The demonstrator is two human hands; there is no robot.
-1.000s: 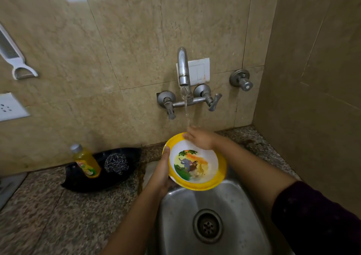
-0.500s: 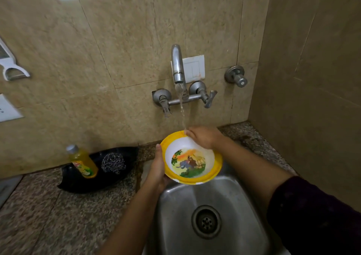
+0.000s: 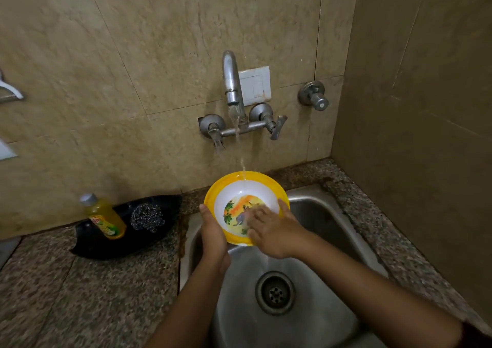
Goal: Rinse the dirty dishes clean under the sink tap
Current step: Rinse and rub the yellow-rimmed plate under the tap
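Observation:
A yellow-rimmed white bowl with a cartoon picture inside is held tilted over the steel sink. Water runs from the wall tap onto the bowl's far rim. My left hand grips the bowl's left edge, thumb on the rim. My right hand lies inside the bowl with fingers spread flat on the picture, blurred as it rubs.
A black tray on the granite counter at the left holds a yellow dish-soap bottle and a steel scrubber. The sink drain is below the hands. A side wall stands close on the right.
My right hand has moved from the bowl's far rim down into its inside. The bowl has turned in my left hand, so the picture faces another way.

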